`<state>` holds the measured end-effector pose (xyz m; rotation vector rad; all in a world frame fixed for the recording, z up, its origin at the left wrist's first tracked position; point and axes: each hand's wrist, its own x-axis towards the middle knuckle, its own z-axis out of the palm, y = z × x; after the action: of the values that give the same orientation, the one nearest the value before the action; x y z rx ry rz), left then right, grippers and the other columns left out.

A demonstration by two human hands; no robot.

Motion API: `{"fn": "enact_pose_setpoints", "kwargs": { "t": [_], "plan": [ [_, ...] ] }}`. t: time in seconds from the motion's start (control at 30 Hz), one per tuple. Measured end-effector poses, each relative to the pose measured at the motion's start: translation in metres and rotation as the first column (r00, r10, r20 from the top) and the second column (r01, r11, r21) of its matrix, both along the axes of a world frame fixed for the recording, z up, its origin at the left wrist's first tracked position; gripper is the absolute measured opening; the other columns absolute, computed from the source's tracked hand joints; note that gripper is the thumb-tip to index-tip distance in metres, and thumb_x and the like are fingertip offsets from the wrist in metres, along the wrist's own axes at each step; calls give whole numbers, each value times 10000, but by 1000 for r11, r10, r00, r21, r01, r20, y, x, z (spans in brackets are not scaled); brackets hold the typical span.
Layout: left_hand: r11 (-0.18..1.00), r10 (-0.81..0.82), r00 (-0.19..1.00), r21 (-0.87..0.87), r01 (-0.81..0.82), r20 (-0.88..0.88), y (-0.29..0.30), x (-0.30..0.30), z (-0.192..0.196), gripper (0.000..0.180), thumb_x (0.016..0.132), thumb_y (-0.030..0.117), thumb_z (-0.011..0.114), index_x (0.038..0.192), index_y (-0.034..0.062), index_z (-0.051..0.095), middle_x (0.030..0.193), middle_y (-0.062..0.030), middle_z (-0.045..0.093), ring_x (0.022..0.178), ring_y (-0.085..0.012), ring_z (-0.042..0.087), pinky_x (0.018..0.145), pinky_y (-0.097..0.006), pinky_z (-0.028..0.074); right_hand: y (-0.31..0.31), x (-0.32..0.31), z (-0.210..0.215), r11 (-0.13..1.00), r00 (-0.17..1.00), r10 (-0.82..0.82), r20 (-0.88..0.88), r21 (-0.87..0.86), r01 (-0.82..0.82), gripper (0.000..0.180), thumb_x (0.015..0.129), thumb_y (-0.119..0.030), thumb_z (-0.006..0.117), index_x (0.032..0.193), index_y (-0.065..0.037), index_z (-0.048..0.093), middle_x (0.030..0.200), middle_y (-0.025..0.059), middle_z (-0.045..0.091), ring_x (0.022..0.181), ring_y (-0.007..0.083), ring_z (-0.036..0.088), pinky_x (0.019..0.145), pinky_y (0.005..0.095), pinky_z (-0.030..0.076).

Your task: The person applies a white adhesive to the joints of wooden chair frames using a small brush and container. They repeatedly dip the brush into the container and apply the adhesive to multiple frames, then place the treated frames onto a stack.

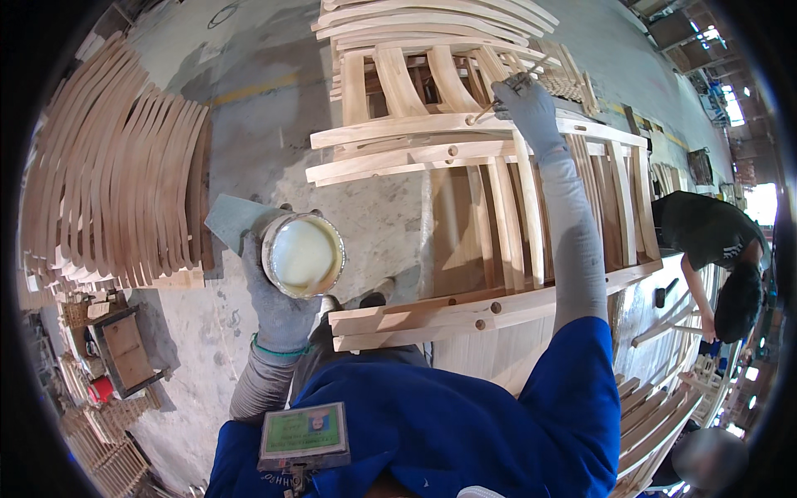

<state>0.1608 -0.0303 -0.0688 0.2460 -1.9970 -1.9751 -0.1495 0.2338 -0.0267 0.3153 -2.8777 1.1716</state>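
Note:
My left hand [281, 309], in a grey glove, is wrapped round a round can [341, 264] of cream-coloured liquid [300, 251]. A flat grey-green piece [237, 222] sticks out beside the can at the same hand; how it is held is hidden. My right hand [531, 112], also gloved, is closed on a thin stick [482, 114]. The stick's tip is at a hole in the pale wooden rail [390, 131] of a slatted frame. Nearer me, another rail [452, 153] and a front rail [415, 325] also have round holes.
Many curved wooden slats [116, 174] are stacked on the left. More curved pieces [432, 18] lie beyond the frames. At lower left is a dark-edged wooden box [124, 350]. A person in dark clothing [706, 224] bends over wooden parts on the right.

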Motion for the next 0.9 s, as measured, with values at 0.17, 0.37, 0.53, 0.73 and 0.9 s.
{"fn": "enact_pose_setpoints", "kwargs": {
  "t": [0.17,0.37,0.53,0.73,0.9],
  "plan": [
    [992,16,998,123,-22,53,1,-3,5,902,718,-76,663,1392,215,139,1365,-161,315,1221,-292,426,933,-497,472,-6,-24,-20,999,999,1,47,36,-3,337,786,-335,653,854,-5,630,701,117,654,626,202,652,600,292,509],
    [880,76,996,468,-86,40,-4,-1,-1,627,878,237,552,1381,199,180,1377,-163,330,1212,-309,432,952,-532,432,-11,-31,-30,994,999,22,28,110,-25,333,776,-350,650,869,-30,635,737,126,658,710,260,652,683,340,503],
    [717,-7,997,695,-50,79,-1,-14,10,537,949,470,320,1360,128,265,1350,-168,388,1216,-312,431,980,-498,401,-9,-36,-44,987,991,134,-15,90,-132,301,772,-337,648,832,-44,621,740,142,642,743,329,620,694,386,481],
    [700,25,996,710,-76,82,2,-17,7,502,974,429,282,1343,90,306,1328,-171,413,1234,-299,421,1004,-451,392,-9,-34,-36,980,992,121,20,155,-123,288,772,-328,646,818,-46,604,712,152,629,714,328,614,677,395,476],
    [810,130,989,566,-150,75,10,-21,2,566,941,506,328,1337,102,353,1331,-208,412,1228,-304,425,981,-479,401,-14,-33,-33,993,993,113,17,41,-113,290,769,-321,645,821,-40,596,710,164,629,713,341,617,672,407,482]
  ]
}}
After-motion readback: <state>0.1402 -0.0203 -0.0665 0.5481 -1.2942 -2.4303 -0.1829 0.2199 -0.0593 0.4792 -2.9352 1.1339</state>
